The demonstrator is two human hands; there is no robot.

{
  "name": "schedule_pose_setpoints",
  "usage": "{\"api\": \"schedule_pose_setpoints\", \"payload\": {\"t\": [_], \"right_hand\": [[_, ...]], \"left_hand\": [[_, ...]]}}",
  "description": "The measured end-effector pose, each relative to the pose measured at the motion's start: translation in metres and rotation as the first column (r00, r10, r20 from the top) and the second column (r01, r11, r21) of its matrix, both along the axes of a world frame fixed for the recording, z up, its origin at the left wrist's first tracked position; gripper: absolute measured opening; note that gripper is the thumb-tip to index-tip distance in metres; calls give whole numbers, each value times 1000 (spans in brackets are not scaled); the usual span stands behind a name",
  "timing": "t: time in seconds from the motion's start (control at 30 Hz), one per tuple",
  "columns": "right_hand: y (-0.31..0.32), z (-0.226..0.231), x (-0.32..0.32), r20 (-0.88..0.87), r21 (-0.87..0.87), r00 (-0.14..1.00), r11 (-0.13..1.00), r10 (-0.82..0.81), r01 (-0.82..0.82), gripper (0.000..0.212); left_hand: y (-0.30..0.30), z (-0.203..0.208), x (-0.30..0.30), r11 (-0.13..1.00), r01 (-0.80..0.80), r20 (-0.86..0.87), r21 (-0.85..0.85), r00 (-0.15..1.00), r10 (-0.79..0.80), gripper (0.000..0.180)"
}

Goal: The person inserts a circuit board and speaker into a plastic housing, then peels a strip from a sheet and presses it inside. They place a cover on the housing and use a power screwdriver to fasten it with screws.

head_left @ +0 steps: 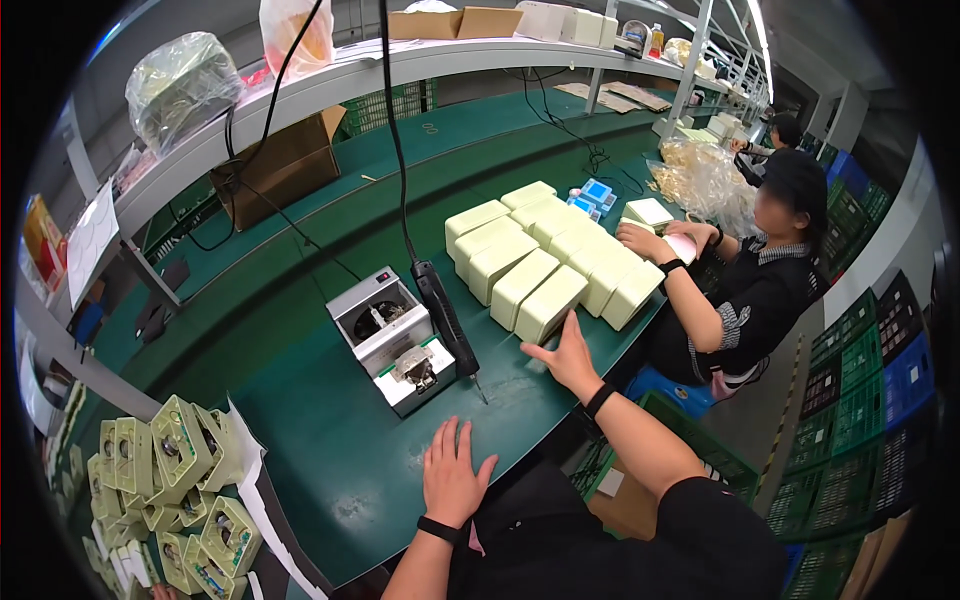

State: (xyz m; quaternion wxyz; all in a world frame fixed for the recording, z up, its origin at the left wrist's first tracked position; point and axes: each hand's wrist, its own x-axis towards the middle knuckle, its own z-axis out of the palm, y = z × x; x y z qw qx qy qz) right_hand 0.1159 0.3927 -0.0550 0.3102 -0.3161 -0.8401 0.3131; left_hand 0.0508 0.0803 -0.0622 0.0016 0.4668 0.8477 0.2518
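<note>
My left hand (455, 478) rests on the green tabletop (340, 470) with its fingers stretched out and holds nothing. My right hand (570, 360) is at the front corner of the nearest pale-green plastic box (552, 304), thumb and fingers apart. Its fingertips are at the box's edge; whether they press on it I cannot tell. This box stands at the near end of several like it, set close together in rows. Between my hands and the machine, a black electric screwdriver (446, 318) hangs from a cable, tip down. Left of it stands a grey screw feeder (385, 335).
Open pale-green housings (180, 445) with parts inside are piled at the lower left. A co-worker (770, 240) on the right handles a similar box. Beyond the rows lie small blue devices (592, 197) and a clear plastic bag (710, 180). A shelf (450, 62) runs overhead.
</note>
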Motion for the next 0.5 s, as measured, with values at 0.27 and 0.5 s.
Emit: {"api": "schedule_pose_setpoints", "payload": {"t": [0.27, 0.5], "right_hand": [[-9, 4, -25, 209, 10, 969, 992, -128, 129, 109], [14, -9, -21, -16, -295, 999, 955, -30, 24, 90]], "left_hand": [[-4, -3, -2, 1000, -22, -22, 18, 999, 23, 70], [4, -2, 7, 999, 1, -23, 32, 1000, 0, 69]]}}
